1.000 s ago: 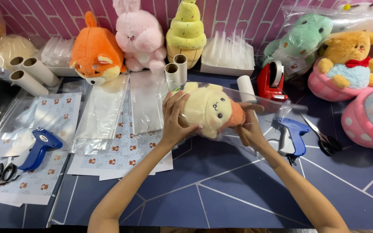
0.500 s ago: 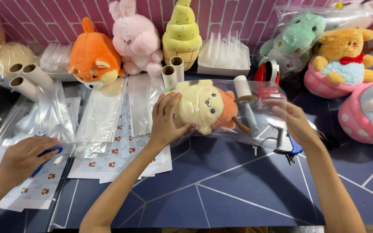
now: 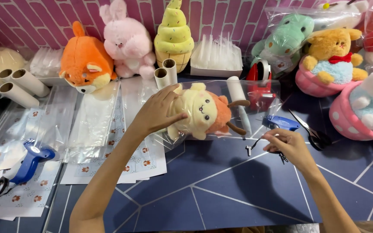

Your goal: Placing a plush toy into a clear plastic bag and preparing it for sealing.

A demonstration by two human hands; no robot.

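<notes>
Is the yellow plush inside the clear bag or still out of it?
Inside: clear film covers the yellow plush, glinting around it, with the left hand pressing on the bag.

Between the two hands and toward the person, the dark blue worktop lies bare and passable. Beyond the right hand a blue tagging gun, scissors and red tape dispenser crowd the way. Left of the left hand, clear bags and printed sheets cover the surface.
</notes>
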